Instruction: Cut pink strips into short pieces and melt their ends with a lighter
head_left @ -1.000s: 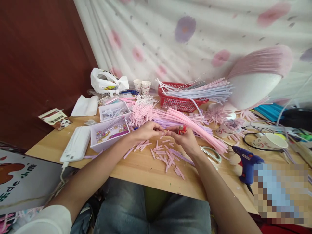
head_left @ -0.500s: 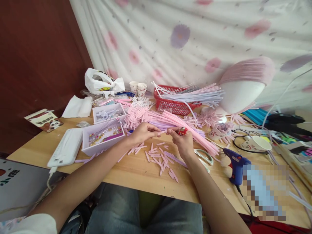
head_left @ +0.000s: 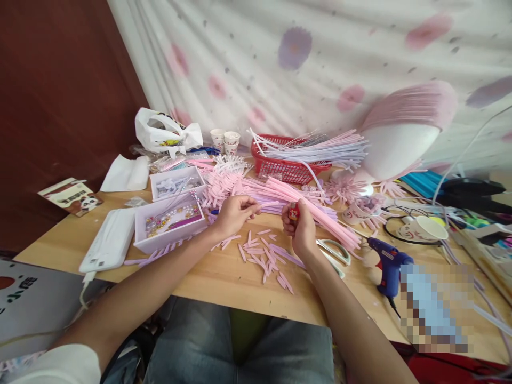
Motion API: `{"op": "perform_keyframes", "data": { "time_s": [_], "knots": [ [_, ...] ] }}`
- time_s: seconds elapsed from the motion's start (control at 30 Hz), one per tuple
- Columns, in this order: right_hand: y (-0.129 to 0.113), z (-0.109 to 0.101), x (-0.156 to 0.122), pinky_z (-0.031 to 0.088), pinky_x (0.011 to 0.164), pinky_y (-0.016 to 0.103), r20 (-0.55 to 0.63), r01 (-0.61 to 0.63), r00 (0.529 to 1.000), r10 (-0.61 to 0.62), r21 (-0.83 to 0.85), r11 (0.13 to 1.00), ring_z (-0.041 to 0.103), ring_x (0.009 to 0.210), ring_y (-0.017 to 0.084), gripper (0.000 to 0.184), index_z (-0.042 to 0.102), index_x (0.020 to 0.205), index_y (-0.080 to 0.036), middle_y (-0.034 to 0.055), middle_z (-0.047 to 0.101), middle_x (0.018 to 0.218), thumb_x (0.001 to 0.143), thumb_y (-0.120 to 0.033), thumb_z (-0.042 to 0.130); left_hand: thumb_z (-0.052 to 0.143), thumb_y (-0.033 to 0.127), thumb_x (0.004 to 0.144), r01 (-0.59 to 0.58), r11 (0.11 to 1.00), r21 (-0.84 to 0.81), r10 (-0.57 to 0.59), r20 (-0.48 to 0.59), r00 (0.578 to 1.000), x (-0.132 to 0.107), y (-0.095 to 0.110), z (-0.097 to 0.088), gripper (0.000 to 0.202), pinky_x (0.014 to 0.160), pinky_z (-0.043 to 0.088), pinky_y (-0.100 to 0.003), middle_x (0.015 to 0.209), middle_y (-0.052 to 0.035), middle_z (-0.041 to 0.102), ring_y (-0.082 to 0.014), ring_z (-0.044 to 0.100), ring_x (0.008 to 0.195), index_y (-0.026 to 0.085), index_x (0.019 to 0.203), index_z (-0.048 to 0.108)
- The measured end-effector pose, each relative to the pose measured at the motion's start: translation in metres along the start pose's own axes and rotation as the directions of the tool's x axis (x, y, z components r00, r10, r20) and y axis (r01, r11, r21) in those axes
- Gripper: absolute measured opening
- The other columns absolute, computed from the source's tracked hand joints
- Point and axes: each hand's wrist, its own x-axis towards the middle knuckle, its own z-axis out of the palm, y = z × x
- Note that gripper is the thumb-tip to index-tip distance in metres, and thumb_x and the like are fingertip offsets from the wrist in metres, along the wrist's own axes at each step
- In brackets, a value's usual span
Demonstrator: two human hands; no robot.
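Observation:
My left hand (head_left: pixel 237 216) pinches one end of a short pink pipe cleaner piece (head_left: pixel 269 204), which points to the right. Closed round a red lighter (head_left: pixel 294 212), my right hand (head_left: pixel 301 229) is held upright a little apart from the piece's free tip. Whether the lighter is lit, I cannot tell. Below and between the hands, many short pink pipe cleaner pieces (head_left: pixel 262 256) lie scattered on the wooden table (head_left: pixel 224 288). Behind the hands lies a bundle of long pink pipe cleaners (head_left: pixel 316 213), with purple ones beside it.
Scissors (head_left: pixel 338 253) lie beside my right wrist, and a blue glue gun (head_left: pixel 387 266) is further right. White boxes of beads (head_left: pixel 160 242) stand left of my left hand. At the back are a red basket (head_left: pixel 276 168) of pipe cleaners and a white head form (head_left: pixel 400 149).
My hands have moved apart. The right hand has let go of the piece's tip and turned the lighter upright in its fist; the left still holds the piece.

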Motion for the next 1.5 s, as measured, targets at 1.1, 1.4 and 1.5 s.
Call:
{"op": "perform_keyframes", "data": {
  "time_s": [1.1,1.4,1.5],
  "knots": [
    [0.012,0.001,-0.002,0.024,0.047,0.027,-0.002,0.267,0.962,-0.273,-0.196,0.943,0.03,0.048,0.01,0.036,0.07,0.073,-0.018,-0.0044,0.044,0.051,0.081,-0.052,0.073,0.082,0.043,0.07,-0.016,0.998,-0.063,0.017,0.012,1.0,-0.008,0.004,0.009,0.036,0.053,0.047,-0.022,0.076,-0.0051,0.072,-0.0125,0.059,0.064,0.013,0.089,0.077],
    [0.007,0.004,-0.004,0.012,0.042,0.025,0.04,0.067,0.997,-0.065,-0.052,0.996,0.02,0.045,0.009,0.055,0.057,0.077,-0.02,-0.0049,0.036,0.057,0.087,-0.073,0.045,0.084,0.044,0.067,-0.049,0.983,-0.178,0.026,-0.132,0.991,-0.006,-0.001,0.01,0.034,0.057,0.049,-0.024,0.074,-0.0033,0.07,-0.0112,0.057,0.06,0.015,0.083,0.077],
    [0.007,0.006,-0.006,0.012,0.041,0.025,0.083,-0.017,0.996,0.024,-0.076,0.997,0.02,0.045,0.009,0.048,0.046,0.063,-0.021,-0.0041,0.034,0.055,0.086,-0.063,0.048,0.087,0.042,0.062,-0.016,0.971,-0.237,-0.014,-0.123,0.992,-0.005,-0.002,0.011,0.036,0.056,0.048,-0.023,0.072,-0.0024,0.069,-0.0108,0.058,0.061,0.014,0.081,0.076]
  ]
}}
